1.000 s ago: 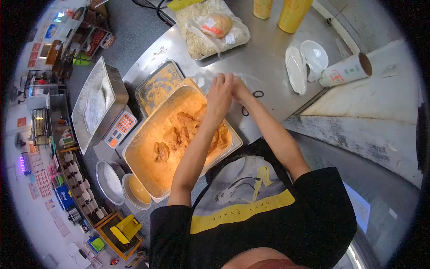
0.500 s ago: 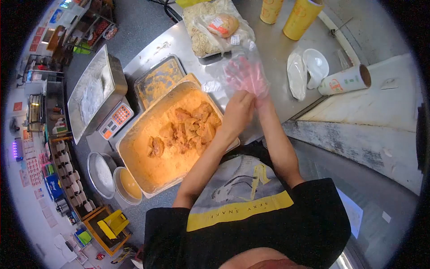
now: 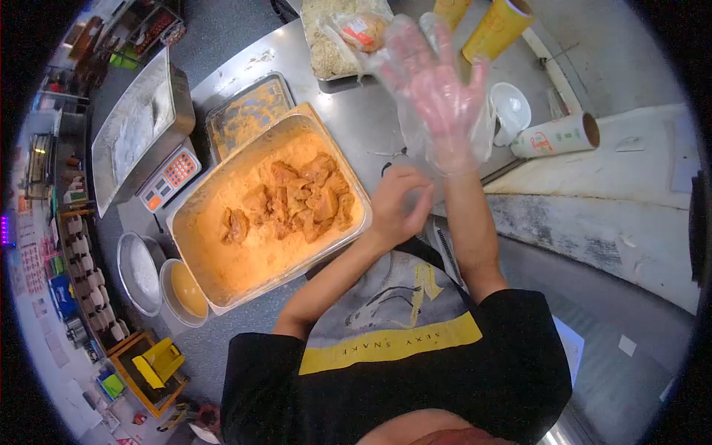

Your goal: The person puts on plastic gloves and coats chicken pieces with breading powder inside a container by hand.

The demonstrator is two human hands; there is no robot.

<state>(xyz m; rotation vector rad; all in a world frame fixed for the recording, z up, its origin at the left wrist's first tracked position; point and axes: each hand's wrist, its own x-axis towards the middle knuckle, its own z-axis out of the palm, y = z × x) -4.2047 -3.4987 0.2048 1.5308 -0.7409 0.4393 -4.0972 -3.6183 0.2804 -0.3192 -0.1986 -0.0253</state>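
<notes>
My right hand [image 3: 441, 96] is raised over the steel table [image 3: 348, 122], inside a clear plastic glove that hangs loose around the palm and wrist. Its fingers are spread and it holds nothing. Bare and lower down, my left hand [image 3: 402, 202] has its fingers curled in toward the thumb, with nothing visible in them. It is just right of a deep metal tray [image 3: 178, 230] of orange powder. Several coated meat pieces [image 3: 315, 196] lie in that powder.
Behind are a crumb tray [image 3: 334, 55] with a bagged item [image 3: 363, 31], and yellow rolls [image 3: 497, 30]. A white bowl [image 3: 510, 107] and a cardboard tube [image 3: 556, 137] lie right. Left are a scale [image 3: 170, 178], a powder pan [image 3: 133, 133] and two bowls [image 3: 184, 293].
My hands have come apart; the left moved down, away from the glove. My gloved right hand rose and spread its fingers. The view shifted, so the trays appear farther left.
</notes>
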